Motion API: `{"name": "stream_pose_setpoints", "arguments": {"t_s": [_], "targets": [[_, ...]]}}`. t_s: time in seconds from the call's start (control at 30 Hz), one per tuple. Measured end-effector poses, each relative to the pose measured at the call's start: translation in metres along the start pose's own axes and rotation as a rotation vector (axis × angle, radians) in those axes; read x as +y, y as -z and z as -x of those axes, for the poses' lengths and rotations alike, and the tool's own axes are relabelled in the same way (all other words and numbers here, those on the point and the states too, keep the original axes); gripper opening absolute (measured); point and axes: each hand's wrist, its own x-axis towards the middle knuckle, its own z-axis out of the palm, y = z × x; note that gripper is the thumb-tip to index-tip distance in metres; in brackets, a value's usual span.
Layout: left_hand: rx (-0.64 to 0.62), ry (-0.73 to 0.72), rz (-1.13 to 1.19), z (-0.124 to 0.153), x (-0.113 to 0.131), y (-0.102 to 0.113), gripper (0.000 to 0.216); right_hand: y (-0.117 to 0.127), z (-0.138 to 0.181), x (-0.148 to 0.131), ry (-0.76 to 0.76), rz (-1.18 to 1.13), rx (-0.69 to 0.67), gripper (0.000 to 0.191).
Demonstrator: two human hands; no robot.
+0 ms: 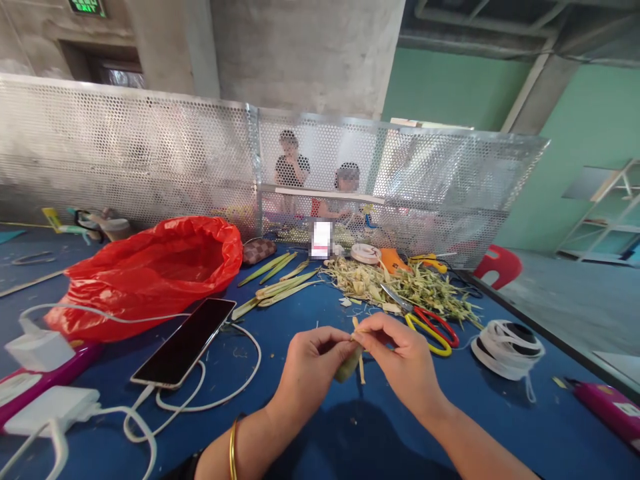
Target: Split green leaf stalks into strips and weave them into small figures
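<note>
Fingertips of my left hand (313, 363) and my right hand (405, 367) meet low over the blue table, both in a pinch. From under my left fingers hangs a small green folded leaf piece (347, 368); its upper part is hidden. A narrow pale leaf strip (361, 372) runs upright between the hands, its ends showing above and below the fingertips. My right thumb and forefinger close on the strip where it meets the green piece. Beyond my right hand lie scissors (433, 331) with red and yellow handles. A gold bangle (233, 448) circles my left wrist.
A red plastic bag (150, 280) stands at left, behind a phone (185, 343) with white cables. Long leaves (280, 290) and a heap of trimmings (370, 280) lie ahead. White tape (507, 350) sits at right. A perforated metal screen (200, 167) separates two people beyond.
</note>
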Motion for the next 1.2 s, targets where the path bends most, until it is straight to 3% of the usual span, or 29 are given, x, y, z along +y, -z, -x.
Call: {"name": "stream_pose_setpoints", "arguments": {"t_s": [0.1,0.27,0.47,0.7,0.77,0.9,0.97,1.1,1.2], "targets": [[0.055,-0.030,-0.165,0.000,-0.001,0.002,0.021,-0.001,0.002,0.003,0.002,-0.003,-0.014,0.010],[0.125,-0.001,-0.350,-0.001,-0.007,0.007,0.030,-0.004,0.005,0.008,0.134,0.061,-0.001,0.012],[0.091,-0.037,-0.323,-0.001,-0.009,0.006,0.025,-0.003,0.001,0.008,0.066,0.033,-0.053,0.012],[0.113,-0.013,-0.173,0.000,-0.002,0.005,0.021,-0.007,0.002,0.004,0.138,0.091,0.012,0.018],[0.103,0.030,-0.097,-0.001,0.001,0.004,0.021,-0.005,0.000,0.005,0.059,0.019,-0.010,0.019],[0.088,0.143,0.072,-0.002,0.005,0.002,0.019,0.000,-0.006,0.008,-0.276,-0.276,-0.106,0.034],[0.084,0.171,0.107,-0.003,0.005,0.003,0.019,0.001,-0.007,0.009,-0.365,-0.363,-0.147,0.035],[0.022,0.186,0.108,-0.004,0.004,0.003,0.023,0.001,-0.006,0.011,-0.373,-0.270,-0.135,0.018],[-0.078,0.209,0.116,-0.004,0.003,0.003,0.028,0.002,-0.006,0.011,-0.331,-0.231,-0.091,0.018]]}}
